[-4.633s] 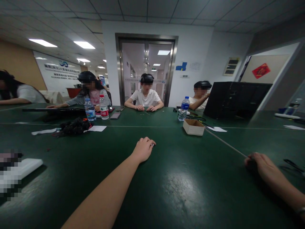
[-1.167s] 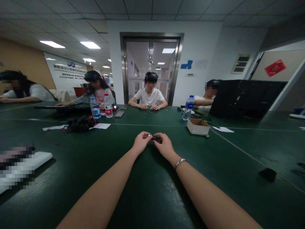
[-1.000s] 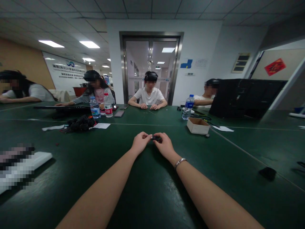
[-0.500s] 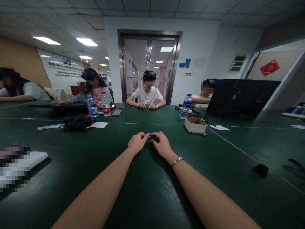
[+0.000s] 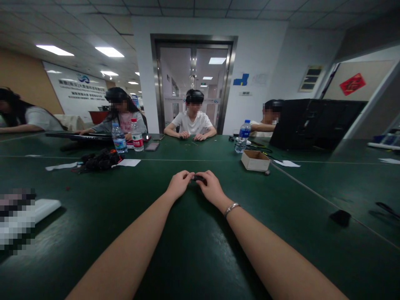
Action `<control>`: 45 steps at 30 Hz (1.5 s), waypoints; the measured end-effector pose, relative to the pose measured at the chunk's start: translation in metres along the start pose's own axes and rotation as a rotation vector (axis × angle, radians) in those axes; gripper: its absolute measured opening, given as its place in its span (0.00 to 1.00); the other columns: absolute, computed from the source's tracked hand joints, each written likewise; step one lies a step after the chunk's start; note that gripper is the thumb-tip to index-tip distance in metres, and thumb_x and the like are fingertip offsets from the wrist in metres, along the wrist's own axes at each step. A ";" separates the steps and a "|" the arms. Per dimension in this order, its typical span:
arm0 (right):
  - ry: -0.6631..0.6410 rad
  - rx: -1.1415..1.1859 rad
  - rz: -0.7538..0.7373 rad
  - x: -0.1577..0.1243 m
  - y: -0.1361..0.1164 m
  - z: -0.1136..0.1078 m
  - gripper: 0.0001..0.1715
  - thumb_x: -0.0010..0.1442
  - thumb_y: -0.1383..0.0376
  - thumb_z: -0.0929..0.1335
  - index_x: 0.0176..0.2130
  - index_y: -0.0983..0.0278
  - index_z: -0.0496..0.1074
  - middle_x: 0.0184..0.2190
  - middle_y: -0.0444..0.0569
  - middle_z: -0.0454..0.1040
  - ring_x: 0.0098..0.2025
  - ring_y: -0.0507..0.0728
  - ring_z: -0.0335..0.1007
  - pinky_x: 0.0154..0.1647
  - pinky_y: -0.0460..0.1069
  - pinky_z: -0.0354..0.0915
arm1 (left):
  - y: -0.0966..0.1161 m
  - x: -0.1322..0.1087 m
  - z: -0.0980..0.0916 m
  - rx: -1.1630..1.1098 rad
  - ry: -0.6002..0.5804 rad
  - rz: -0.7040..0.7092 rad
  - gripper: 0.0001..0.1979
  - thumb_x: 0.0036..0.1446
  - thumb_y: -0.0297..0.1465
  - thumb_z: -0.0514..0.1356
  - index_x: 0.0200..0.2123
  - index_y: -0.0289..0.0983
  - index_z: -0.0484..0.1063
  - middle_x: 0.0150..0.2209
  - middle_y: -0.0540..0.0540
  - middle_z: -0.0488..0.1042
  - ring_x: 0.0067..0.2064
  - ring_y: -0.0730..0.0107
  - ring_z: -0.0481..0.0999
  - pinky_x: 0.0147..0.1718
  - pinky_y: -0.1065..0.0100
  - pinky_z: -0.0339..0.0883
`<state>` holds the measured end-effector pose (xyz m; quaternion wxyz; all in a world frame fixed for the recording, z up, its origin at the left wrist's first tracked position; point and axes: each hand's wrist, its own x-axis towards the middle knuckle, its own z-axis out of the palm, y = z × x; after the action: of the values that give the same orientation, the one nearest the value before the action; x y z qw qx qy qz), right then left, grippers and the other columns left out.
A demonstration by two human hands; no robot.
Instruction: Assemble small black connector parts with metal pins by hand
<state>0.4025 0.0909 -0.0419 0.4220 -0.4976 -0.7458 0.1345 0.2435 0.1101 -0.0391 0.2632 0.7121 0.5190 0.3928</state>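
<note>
Both my hands meet over the green table (image 5: 175, 258) in the middle of the head view. Between them is a small, dark, elongated object (image 5: 198, 178); its exact kind is too small to make out. My right hand (image 5: 212, 187), with a silver bracelet at the wrist, is closed around the object's right part with thumb and fingers. My left hand (image 5: 179, 184) is closed in a pinch at the object's left end. The fingers cover much of the object.
An open cardboard box (image 5: 255, 161) stands ahead right, near a water bottle (image 5: 243, 136). Ahead left are two bottles (image 5: 137, 135), a black tangled bundle (image 5: 100, 161) and papers. Black monitors (image 5: 315, 125) stand at right. Across the table sits a person (image 5: 193, 121); other people sit nearby.
The camera view has shifted slightly. Both hands keep their grip on the small dark object, which looks turned a little.
</note>
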 end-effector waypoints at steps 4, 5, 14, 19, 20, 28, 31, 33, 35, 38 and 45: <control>-0.003 0.006 -0.024 -0.001 -0.002 -0.001 0.14 0.55 0.73 0.67 0.43 0.63 0.74 0.36 0.48 0.67 0.37 0.53 0.65 0.43 0.50 0.65 | 0.003 -0.001 -0.002 0.033 0.012 -0.018 0.22 0.56 0.49 0.49 0.27 0.37 0.71 0.25 0.50 0.72 0.27 0.69 0.68 0.28 0.69 0.57; -0.004 0.011 -0.030 -0.001 -0.003 -0.001 0.14 0.55 0.73 0.67 0.43 0.63 0.73 0.36 0.47 0.66 0.37 0.53 0.65 0.43 0.50 0.64 | 0.004 -0.002 -0.002 0.043 0.013 -0.023 0.23 0.56 0.50 0.49 0.26 0.37 0.70 0.24 0.50 0.71 0.27 0.69 0.68 0.27 0.69 0.56; -0.010 0.020 -0.140 -0.005 -0.011 -0.001 0.17 0.55 0.75 0.65 0.43 0.61 0.72 0.38 0.47 0.65 0.40 0.53 0.64 0.45 0.50 0.64 | 0.007 -0.004 -0.003 0.152 0.025 -0.087 0.26 0.60 0.47 0.44 0.22 0.38 0.71 0.25 0.45 0.74 0.28 0.65 0.71 0.27 0.67 0.54; -0.010 0.022 -0.115 -0.005 -0.011 -0.001 0.15 0.55 0.74 0.66 0.43 0.62 0.72 0.37 0.47 0.65 0.38 0.53 0.64 0.44 0.50 0.64 | 0.006 -0.005 -0.002 0.155 0.053 -0.041 0.25 0.60 0.46 0.45 0.24 0.38 0.71 0.25 0.47 0.74 0.28 0.66 0.71 0.27 0.68 0.55; -0.008 0.023 -0.099 -0.005 -0.010 -0.001 0.15 0.55 0.74 0.66 0.43 0.63 0.72 0.37 0.48 0.65 0.37 0.53 0.64 0.43 0.50 0.64 | 0.005 -0.004 -0.002 0.141 0.060 -0.023 0.24 0.59 0.47 0.46 0.25 0.38 0.71 0.25 0.47 0.74 0.29 0.66 0.70 0.27 0.68 0.55; 0.030 0.064 0.018 -0.001 -0.004 0.000 0.12 0.54 0.72 0.67 0.40 0.64 0.73 0.36 0.48 0.67 0.38 0.53 0.66 0.43 0.51 0.65 | -0.004 0.004 0.001 -0.232 0.019 0.070 0.14 0.53 0.40 0.57 0.32 0.35 0.72 0.33 0.46 0.76 0.36 0.68 0.73 0.38 0.68 0.65; 0.040 0.085 0.019 -0.001 -0.003 -0.001 0.12 0.54 0.72 0.67 0.40 0.62 0.73 0.36 0.47 0.68 0.38 0.53 0.66 0.43 0.51 0.65 | -0.002 0.004 -0.001 -0.304 -0.005 0.054 0.12 0.51 0.39 0.59 0.33 0.35 0.72 0.34 0.45 0.77 0.37 0.67 0.74 0.41 0.66 0.66; 0.045 0.084 0.025 0.000 -0.003 -0.001 0.12 0.54 0.71 0.66 0.40 0.62 0.73 0.35 0.47 0.69 0.37 0.54 0.66 0.43 0.52 0.65 | -0.002 0.004 -0.001 -0.361 -0.021 0.056 0.12 0.50 0.38 0.60 0.34 0.35 0.72 0.36 0.45 0.77 0.39 0.67 0.74 0.42 0.66 0.66; 0.048 0.080 0.035 0.000 -0.002 -0.001 0.12 0.54 0.71 0.66 0.39 0.62 0.73 0.34 0.47 0.69 0.37 0.53 0.66 0.43 0.52 0.65 | -0.001 0.003 -0.001 -0.390 -0.031 0.056 0.13 0.50 0.38 0.61 0.35 0.35 0.72 0.35 0.44 0.77 0.39 0.67 0.75 0.43 0.66 0.67; 0.049 0.079 0.026 0.000 -0.001 -0.001 0.11 0.54 0.72 0.66 0.38 0.62 0.74 0.34 0.47 0.69 0.36 0.53 0.66 0.42 0.52 0.65 | -0.002 0.002 -0.002 -0.330 -0.027 0.041 0.13 0.49 0.39 0.62 0.33 0.35 0.72 0.34 0.44 0.77 0.37 0.67 0.74 0.41 0.66 0.67; 0.020 0.057 -0.045 -0.002 -0.002 0.000 0.12 0.54 0.73 0.66 0.39 0.63 0.73 0.36 0.48 0.67 0.38 0.53 0.66 0.43 0.51 0.65 | -0.001 -0.004 -0.009 0.016 -0.046 -0.007 0.24 0.54 0.51 0.50 0.26 0.36 0.71 0.25 0.49 0.72 0.28 0.68 0.70 0.30 0.69 0.60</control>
<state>0.4016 0.0885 -0.0416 0.4464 -0.4695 -0.7485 0.1414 0.2349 0.1067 -0.0359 0.2707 0.7213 0.5184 0.3710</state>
